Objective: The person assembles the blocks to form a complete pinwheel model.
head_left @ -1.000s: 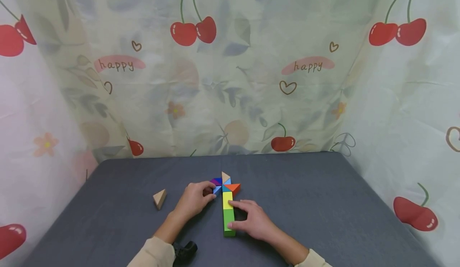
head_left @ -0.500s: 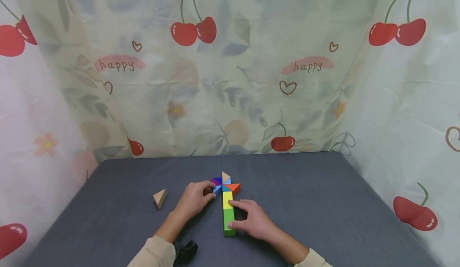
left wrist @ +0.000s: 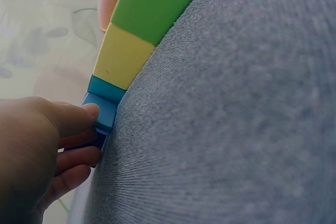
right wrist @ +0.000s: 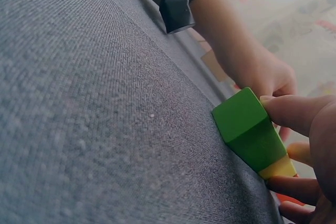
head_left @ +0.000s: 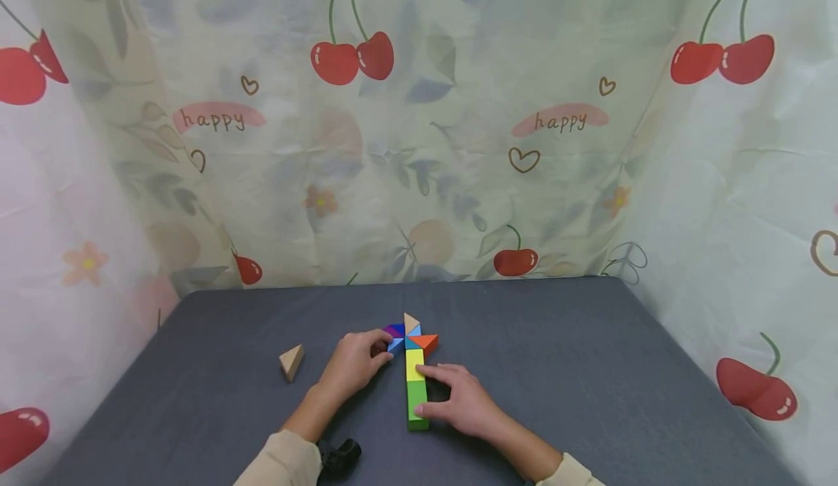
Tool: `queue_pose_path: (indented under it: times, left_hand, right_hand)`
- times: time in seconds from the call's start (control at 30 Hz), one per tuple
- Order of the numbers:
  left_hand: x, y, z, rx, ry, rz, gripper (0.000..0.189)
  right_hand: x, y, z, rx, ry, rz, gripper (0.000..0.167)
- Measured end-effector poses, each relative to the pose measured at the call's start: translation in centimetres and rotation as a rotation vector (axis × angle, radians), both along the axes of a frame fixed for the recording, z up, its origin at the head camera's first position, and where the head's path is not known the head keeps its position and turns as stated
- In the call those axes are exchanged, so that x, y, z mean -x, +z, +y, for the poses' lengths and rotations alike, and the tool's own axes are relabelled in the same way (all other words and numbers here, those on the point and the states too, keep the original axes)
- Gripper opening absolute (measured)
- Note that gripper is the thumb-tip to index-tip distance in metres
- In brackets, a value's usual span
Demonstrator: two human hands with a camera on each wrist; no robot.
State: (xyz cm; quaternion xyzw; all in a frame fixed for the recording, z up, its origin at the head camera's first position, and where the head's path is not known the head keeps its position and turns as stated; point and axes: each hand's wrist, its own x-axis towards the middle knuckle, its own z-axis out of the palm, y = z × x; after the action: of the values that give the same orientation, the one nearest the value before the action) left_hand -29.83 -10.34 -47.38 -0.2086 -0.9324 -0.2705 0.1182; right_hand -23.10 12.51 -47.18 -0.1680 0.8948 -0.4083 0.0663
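Toy building blocks lie joined on the table. A green block (head_left: 417, 400) and a yellow block (head_left: 415, 364) form a straight column. At its far end, triangular blocks fan out: a natural wood one (head_left: 410, 322), an orange one (head_left: 425, 343), a purple and dark blue pair (head_left: 395, 329) and a light blue triangular block (head_left: 396, 345). My left hand (head_left: 356, 361) pinches the light blue block; in the left wrist view its thumb (left wrist: 79, 116) lies against it. My right hand (head_left: 465, 402) rests at the column's right side, thumb touching the green block and forefinger the yellow one.
A loose natural wood triangular block (head_left: 291, 362) lies on the dark grey table (head_left: 556, 355) to the left of my left hand. A black wrist device (head_left: 340, 458) sits by the left sleeve. A cherry-printed curtain (head_left: 458, 144) surrounds the table's back and sides.
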Motion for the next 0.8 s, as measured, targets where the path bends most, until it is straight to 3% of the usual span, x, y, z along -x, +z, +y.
queue_pose_path:
  times: [0.8]
  left_hand:
    - [0.09, -0.22, -0.43, 0.012, -0.045, 0.010, 0.025]
  right_hand:
    - [-0.06, 0.13, -0.04, -0.004, -0.001, -0.004, 0.064]
